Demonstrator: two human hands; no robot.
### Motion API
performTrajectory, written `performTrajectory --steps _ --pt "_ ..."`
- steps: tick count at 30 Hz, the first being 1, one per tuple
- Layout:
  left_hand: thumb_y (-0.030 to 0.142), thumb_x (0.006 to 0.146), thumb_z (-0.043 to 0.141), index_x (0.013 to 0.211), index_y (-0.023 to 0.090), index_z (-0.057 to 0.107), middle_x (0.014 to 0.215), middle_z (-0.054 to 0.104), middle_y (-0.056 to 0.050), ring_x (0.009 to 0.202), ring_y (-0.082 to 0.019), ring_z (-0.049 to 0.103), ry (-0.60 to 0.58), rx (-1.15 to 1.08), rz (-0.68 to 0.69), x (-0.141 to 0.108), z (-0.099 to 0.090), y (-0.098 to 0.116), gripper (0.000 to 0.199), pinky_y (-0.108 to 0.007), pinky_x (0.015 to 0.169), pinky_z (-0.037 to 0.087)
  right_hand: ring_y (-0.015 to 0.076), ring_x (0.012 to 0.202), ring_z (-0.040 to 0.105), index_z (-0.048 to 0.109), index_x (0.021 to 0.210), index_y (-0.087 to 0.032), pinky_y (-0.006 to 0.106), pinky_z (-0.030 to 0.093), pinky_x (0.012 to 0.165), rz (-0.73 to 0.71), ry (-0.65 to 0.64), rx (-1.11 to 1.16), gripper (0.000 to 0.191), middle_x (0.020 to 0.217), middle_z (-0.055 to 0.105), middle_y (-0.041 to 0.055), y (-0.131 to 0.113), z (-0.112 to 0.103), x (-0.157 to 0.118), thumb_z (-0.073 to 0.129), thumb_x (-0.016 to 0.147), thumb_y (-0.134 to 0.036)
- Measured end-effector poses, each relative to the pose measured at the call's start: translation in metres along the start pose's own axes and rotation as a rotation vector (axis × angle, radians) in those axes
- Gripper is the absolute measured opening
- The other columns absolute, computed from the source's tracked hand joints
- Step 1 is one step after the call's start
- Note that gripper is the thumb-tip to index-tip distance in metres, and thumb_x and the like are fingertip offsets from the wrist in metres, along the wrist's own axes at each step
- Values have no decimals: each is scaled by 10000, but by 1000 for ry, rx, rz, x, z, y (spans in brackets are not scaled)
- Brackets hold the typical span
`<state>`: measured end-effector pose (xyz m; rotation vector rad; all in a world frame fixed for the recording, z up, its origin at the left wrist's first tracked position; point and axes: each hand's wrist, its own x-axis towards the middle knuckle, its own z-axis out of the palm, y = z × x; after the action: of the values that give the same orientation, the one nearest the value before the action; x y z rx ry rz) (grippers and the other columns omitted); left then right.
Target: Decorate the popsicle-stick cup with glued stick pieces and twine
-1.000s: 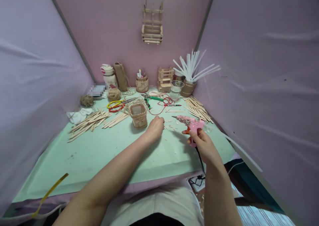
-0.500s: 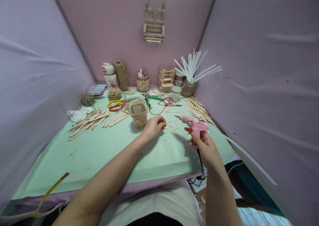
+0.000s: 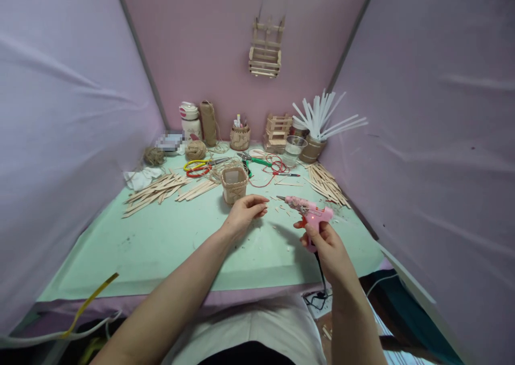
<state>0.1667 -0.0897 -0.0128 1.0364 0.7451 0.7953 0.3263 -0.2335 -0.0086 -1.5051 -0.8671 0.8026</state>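
My right hand point(image 3: 324, 241) grips a pink hot glue gun point(image 3: 311, 212), whose nozzle points left above the green tabletop. A small light glows on its body, and a dark cord hangs from the handle. My left hand point(image 3: 247, 213) hovers low over the table with fingers loosely stretched out to the right, nothing visible in them. Just behind it stands a small square basket point(image 3: 234, 187) of light wood with a braided twine rim. Small wood scraps point(image 3: 284, 208) lie scattered between my left fingers and the nozzle.
Wooden sticks lie in piles at left point(image 3: 156, 190) and right point(image 3: 328, 185). Behind the basket are scissors point(image 3: 197, 166), green-handled pliers point(image 3: 261, 161), red cord point(image 3: 277, 163) and twine balls point(image 3: 196, 150). A plastic cup of liquid point(image 3: 294, 149) stands near white glue sticks point(image 3: 317, 112).
My left hand's fingers have straightened from a more curled pose. The glue gun has come slightly nearer and a little left. The view has shifted, so the background sits further right.
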Motion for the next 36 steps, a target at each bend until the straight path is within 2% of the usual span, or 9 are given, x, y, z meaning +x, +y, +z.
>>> performTrajectory --steps 5,10,17,24,32,36 --pt "215 615 805 759 132 668 722 677 -46 667 -107 630 16 -72 -70 -1 1 3 215 -248 693 521 121 595 514 616 944 -204 266 397 562 -6 -30 45 349 985 681 67 -2 4 -1 622 789 -517" --pt "156 653 790 749 128 641 739 693 -60 673 -109 651 13 -136 -119 -1 1 4 178 -252 713 544 118 588 513 602 958 -206 266 401 565 -9 -13 52 354 974 680 60 -2 5 -1 623 790 -517" --pt "152 639 793 776 133 706 749 682 -57 691 -107 639 17 -101 -122 1 -1 1 164 -256 750 533 123 573 513 607 923 -218 266 392 544 5 6 43 367 949 687 46 -2 6 -1 631 759 -545" --pt "261 599 810 867 153 723 725 637 -22 655 -82 565 -68 -63 -51 -1 -1 0 302 -228 679 481 119 572 514 605 948 -211 260 385 533 1 -6 45 351 932 681 47 1 6 -1 615 787 -523" --pt "395 540 846 788 134 705 696 634 -21 613 -81 554 -130 -48 -21 -2 1 3 387 -235 631 448 122 575 507 612 921 -209 262 393 547 -5 -4 57 334 907 682 46 0 6 -3 615 792 -518" --pt "462 542 833 708 131 662 672 647 -28 604 -92 585 -122 -37 4 -2 2 4 408 -236 627 467 123 583 515 599 952 -195 267 414 564 -5 56 107 365 926 688 55 -2 14 -3 650 761 -501"
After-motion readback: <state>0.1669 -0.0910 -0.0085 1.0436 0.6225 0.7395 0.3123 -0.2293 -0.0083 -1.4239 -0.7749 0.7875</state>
